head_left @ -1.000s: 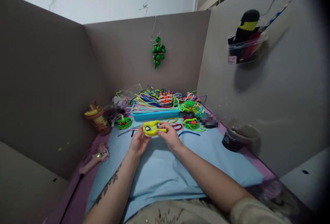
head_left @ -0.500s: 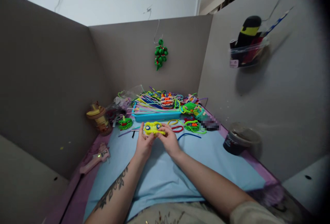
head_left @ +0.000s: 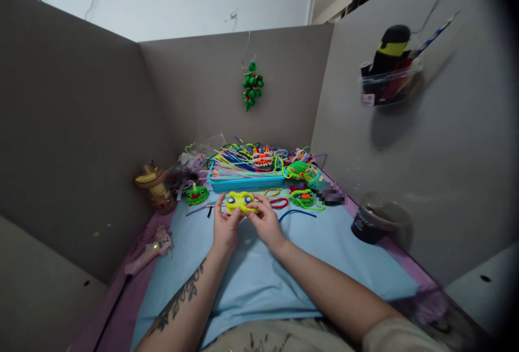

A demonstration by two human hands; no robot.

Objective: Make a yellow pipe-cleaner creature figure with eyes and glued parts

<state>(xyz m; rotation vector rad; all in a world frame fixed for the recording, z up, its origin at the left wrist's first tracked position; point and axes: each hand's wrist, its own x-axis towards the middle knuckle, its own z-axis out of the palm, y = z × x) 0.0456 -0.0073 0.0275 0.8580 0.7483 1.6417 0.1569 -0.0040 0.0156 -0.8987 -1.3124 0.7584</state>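
Between my two hands is a yellow pipe-cleaner frog face (head_left: pixel 240 202) with two round blue-and-white eyes, held above the blue cloth. My left hand (head_left: pixel 225 227) grips its left side, thumb at the lower edge. My right hand (head_left: pixel 265 222) pinches its right side with thumb and fingers. Parts of its lower edge are hidden by my thumbs. Just behind lie a red pipe-cleaner loop (head_left: pixel 279 203) and a yellow loop (head_left: pixel 271 192). A dark blue pipe cleaner (head_left: pixel 298 212) rests to the right.
A blue tray (head_left: pixel 243 184) full of pipe cleaners stands at the back. A green pipe-cleaner face (head_left: pixel 197 194) lies left, another green one (head_left: pixel 302 197) right. A pink glue gun (head_left: pixel 152 252) and a cup (head_left: pixel 156 187) are at left, a dark tub (head_left: pixel 373 222) at right. Grey panels surround the table.
The yellow frog face has shifted very slightly left and tilted a little in my hands. Both hands keep their hold, and the things on the table stay in place.
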